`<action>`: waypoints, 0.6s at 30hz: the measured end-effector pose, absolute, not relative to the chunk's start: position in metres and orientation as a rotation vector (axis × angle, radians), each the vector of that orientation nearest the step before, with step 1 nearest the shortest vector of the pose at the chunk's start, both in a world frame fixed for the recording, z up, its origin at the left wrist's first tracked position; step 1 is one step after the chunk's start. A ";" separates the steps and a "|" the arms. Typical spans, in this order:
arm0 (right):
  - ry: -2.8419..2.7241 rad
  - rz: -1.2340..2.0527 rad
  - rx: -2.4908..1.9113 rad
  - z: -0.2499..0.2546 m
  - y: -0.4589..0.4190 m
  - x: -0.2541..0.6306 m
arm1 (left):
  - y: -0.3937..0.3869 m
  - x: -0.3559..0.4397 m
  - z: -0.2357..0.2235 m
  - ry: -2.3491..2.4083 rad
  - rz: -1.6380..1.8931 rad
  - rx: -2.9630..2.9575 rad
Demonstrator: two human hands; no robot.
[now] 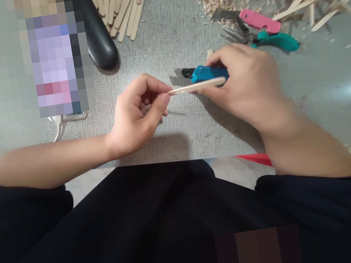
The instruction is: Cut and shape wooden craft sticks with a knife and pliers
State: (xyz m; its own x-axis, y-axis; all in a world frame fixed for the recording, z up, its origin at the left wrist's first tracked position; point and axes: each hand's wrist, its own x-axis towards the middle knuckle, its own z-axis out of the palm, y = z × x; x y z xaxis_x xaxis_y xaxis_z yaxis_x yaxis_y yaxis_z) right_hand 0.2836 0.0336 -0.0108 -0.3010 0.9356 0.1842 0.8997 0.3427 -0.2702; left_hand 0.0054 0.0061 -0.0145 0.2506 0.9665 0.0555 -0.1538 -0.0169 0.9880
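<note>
Stick (pixel 197 86) between left hand (pixel 138 115) and right hand (pixel 250 81)

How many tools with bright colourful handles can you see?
3: a blue cutter in the right hand, and a pink-handled knife and green-handled pliers just beyond it. More could be hidden.

Two cutters (pixel 211 72) (pixel 259 20), one pliers (pixel 277 40), one held stick (pixel 197 86)
</note>
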 end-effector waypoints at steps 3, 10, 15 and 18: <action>-2.287 0.221 -1.664 -0.012 0.036 0.283 | 0.006 0.005 -0.015 0.808 1.186 1.307; -2.316 0.272 -1.627 0.004 0.044 0.297 | 0.008 0.003 -0.018 0.781 1.196 1.340; -2.323 0.072 -1.795 0.020 0.064 0.364 | 0.010 0.005 -0.021 0.877 1.132 1.275; -2.465 0.042 -1.898 0.013 0.073 0.399 | 0.011 0.006 -0.018 0.919 1.100 1.195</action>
